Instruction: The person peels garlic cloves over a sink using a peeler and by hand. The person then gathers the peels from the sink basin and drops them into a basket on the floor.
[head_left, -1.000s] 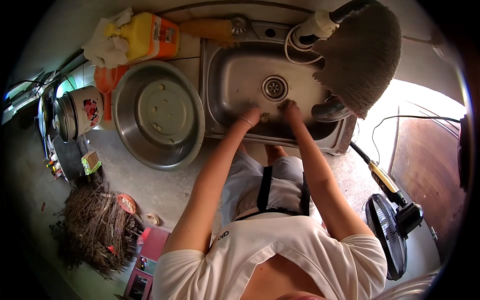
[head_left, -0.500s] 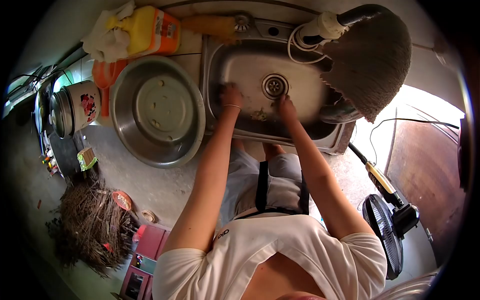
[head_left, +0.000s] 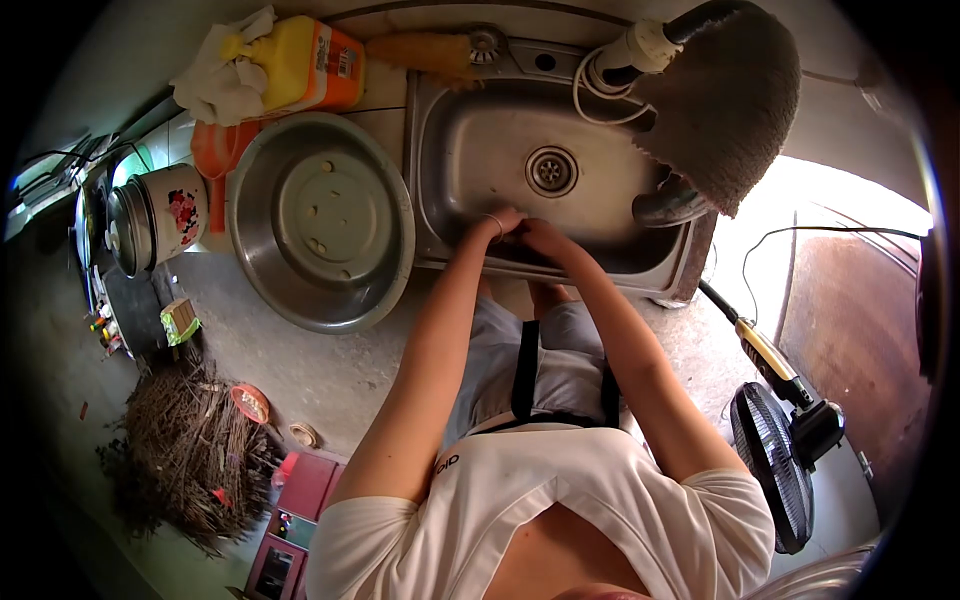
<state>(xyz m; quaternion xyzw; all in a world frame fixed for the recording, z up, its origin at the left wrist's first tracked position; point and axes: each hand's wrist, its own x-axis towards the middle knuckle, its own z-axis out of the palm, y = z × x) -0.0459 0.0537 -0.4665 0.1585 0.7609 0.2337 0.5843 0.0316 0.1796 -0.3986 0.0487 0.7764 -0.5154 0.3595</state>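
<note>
Down in the metal sink (head_left: pixel 480 130), my left hand (head_left: pixel 507 220) and my right hand (head_left: pixel 540 236) meet close to the near wall. Their fingers are curled in and touch each other. Whatever lies between them is hidden by the hands. A bracelet circles my left wrist. Beyond the hands is the round drain strainer (head_left: pixel 551 172), uncovered, with nothing on it that I can make out. To the left stands a large metal basin (head_left: pixel 258 245) with several small pale pieces on its bottom.
A grey cloth (head_left: pixel 735 110) hangs over the tap pipe (head_left: pixel 668 207) at the sink's right. Behind the basin are an orange scoop (head_left: pixel 217 155) and a yellow-orange jug (head_left: pixel 310 65). A flowered pot (head_left: pixel 175 210), a twig pile (head_left: pixel 195 450) and a fan (head_left: pixel 775 460) stand around.
My hands were apart at both sides of the sink floor and have come together at the near wall. The small scraps seen on the sink floor no longer show there.
</note>
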